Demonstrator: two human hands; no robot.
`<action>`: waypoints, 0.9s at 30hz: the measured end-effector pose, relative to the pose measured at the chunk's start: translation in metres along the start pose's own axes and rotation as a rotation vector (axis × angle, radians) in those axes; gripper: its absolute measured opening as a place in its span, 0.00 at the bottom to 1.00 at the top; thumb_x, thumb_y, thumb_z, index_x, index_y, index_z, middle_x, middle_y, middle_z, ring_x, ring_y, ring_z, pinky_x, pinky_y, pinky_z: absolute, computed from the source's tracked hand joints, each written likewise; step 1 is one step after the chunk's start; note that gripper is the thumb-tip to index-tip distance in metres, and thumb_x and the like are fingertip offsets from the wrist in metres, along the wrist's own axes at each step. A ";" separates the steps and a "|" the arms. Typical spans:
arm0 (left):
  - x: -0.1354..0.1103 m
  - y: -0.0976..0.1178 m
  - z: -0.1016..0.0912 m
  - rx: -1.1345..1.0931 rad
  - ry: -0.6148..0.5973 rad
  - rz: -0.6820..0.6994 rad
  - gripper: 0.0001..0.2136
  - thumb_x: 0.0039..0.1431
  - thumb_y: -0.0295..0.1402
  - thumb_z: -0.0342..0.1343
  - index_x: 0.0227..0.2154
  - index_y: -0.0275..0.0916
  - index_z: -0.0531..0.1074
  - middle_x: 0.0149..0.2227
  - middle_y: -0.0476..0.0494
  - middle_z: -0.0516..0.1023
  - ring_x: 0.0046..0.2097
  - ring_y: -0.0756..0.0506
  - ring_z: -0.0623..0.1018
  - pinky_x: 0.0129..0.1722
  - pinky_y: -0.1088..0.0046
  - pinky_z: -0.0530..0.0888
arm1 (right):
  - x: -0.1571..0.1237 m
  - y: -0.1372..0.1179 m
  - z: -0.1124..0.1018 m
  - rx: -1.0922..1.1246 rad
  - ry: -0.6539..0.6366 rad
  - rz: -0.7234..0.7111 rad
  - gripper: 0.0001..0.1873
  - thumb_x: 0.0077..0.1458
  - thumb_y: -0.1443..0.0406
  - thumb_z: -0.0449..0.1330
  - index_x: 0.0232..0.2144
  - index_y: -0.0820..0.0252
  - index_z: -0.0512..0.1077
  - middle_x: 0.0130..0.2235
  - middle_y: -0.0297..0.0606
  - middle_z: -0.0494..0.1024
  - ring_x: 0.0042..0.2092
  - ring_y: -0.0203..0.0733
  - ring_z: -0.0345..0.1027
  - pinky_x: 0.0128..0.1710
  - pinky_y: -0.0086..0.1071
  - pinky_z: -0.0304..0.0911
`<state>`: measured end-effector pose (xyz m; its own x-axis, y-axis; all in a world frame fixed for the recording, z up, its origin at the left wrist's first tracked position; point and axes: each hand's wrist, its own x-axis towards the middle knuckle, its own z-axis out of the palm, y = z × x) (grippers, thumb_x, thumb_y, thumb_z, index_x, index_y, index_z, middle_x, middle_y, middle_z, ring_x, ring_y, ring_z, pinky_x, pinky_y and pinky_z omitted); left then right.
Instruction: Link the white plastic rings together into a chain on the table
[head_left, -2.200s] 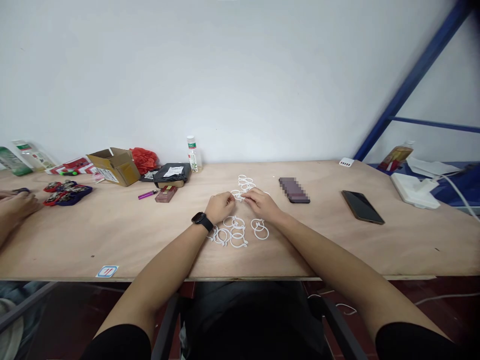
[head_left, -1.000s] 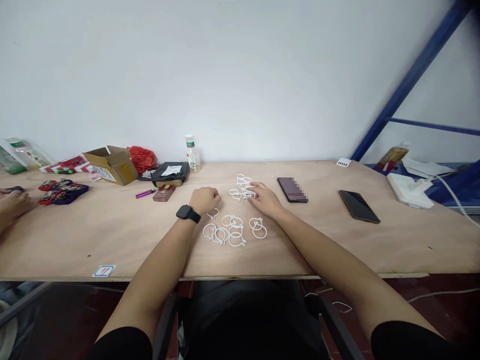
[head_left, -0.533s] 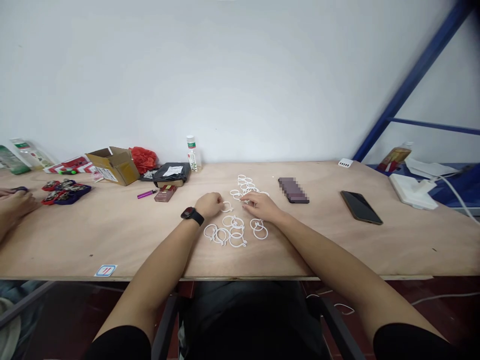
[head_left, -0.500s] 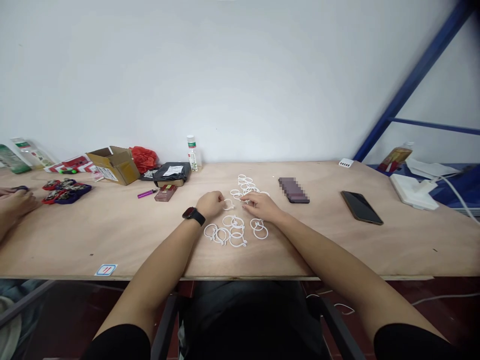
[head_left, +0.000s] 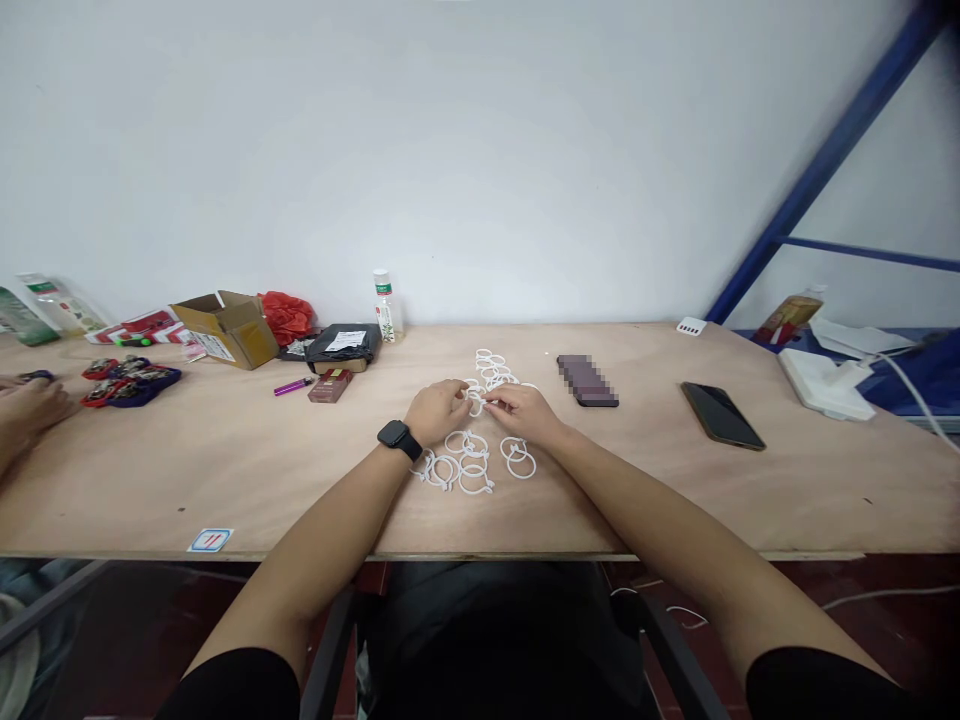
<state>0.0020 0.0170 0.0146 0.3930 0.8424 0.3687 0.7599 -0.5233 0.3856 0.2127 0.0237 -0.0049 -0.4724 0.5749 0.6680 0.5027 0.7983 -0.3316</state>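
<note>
My left hand (head_left: 439,410), with a black watch on its wrist, and my right hand (head_left: 523,411) meet fingertip to fingertip over the wooden table (head_left: 225,470). Both pinch a small white plastic ring (head_left: 475,402) between them. Just nearer to me lies a cluster of several white rings (head_left: 471,464). A second heap of white rings (head_left: 492,368) lies just beyond my fingers.
Two dark phones (head_left: 587,380) (head_left: 721,414) lie to the right. On the left stand a cardboard box (head_left: 223,328), a red bag (head_left: 287,315), a small bottle (head_left: 385,306), a purple lighter (head_left: 293,386) and a toy tray (head_left: 131,381). Another person's hand (head_left: 30,405) rests at far left.
My left hand moved right from the table toward my right hand. Both hands now pinch one ring together above the near cluster.
</note>
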 end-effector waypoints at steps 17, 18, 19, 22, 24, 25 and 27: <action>-0.001 0.015 -0.005 0.211 -0.171 0.185 0.16 0.68 0.42 0.42 0.38 0.39 0.71 0.35 0.42 0.80 0.38 0.44 0.78 0.40 0.71 0.66 | 0.001 -0.003 0.002 0.045 0.028 -0.048 0.09 0.55 0.69 0.57 0.33 0.56 0.78 0.33 0.37 0.81 0.33 0.38 0.73 0.35 0.31 0.66; -0.001 0.016 -0.004 0.202 -0.171 0.180 0.16 0.68 0.42 0.42 0.37 0.39 0.72 0.35 0.42 0.80 0.38 0.44 0.78 0.40 0.71 0.66 | 0.001 -0.003 0.001 0.048 0.021 -0.035 0.08 0.55 0.69 0.57 0.33 0.56 0.78 0.33 0.37 0.81 0.34 0.39 0.73 0.35 0.31 0.66; -0.001 0.016 -0.004 0.191 -0.170 0.172 0.16 0.68 0.41 0.42 0.37 0.39 0.72 0.35 0.42 0.80 0.38 0.44 0.78 0.40 0.71 0.66 | 0.001 -0.003 0.001 0.049 0.013 -0.023 0.08 0.55 0.69 0.57 0.33 0.56 0.78 0.32 0.37 0.81 0.34 0.39 0.73 0.35 0.31 0.66; -0.002 0.018 -0.004 0.135 -0.160 0.143 0.15 0.67 0.41 0.43 0.36 0.40 0.72 0.34 0.43 0.79 0.38 0.44 0.77 0.40 0.71 0.65 | 0.002 -0.004 0.001 0.054 -0.009 0.008 0.08 0.55 0.69 0.57 0.31 0.56 0.77 0.31 0.36 0.81 0.34 0.39 0.73 0.35 0.32 0.66; -0.002 0.019 -0.004 0.094 -0.149 0.127 0.15 0.66 0.41 0.44 0.35 0.40 0.73 0.33 0.43 0.79 0.38 0.44 0.76 0.41 0.71 0.65 | 0.002 -0.004 0.000 0.056 -0.015 0.024 0.08 0.54 0.70 0.58 0.31 0.56 0.77 0.31 0.36 0.80 0.34 0.39 0.73 0.35 0.32 0.66; -0.002 0.019 -0.004 0.077 -0.144 0.121 0.14 0.66 0.41 0.45 0.34 0.40 0.73 0.33 0.43 0.79 0.37 0.44 0.76 0.41 0.72 0.66 | 0.002 -0.005 0.000 0.057 -0.016 0.030 0.08 0.53 0.70 0.58 0.31 0.57 0.77 0.31 0.36 0.80 0.34 0.40 0.73 0.35 0.32 0.66; -0.002 0.018 -0.003 0.042 -0.141 0.120 0.15 0.66 0.40 0.45 0.34 0.40 0.74 0.33 0.43 0.79 0.37 0.44 0.77 0.41 0.72 0.66 | 0.002 -0.005 0.000 0.062 -0.012 0.036 0.08 0.53 0.70 0.57 0.31 0.57 0.77 0.31 0.36 0.80 0.34 0.40 0.73 0.35 0.32 0.66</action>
<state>0.0135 0.0051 0.0234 0.5485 0.7856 0.2865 0.7229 -0.6177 0.3097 0.2090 0.0206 -0.0016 -0.4636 0.6055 0.6469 0.4740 0.7863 -0.3963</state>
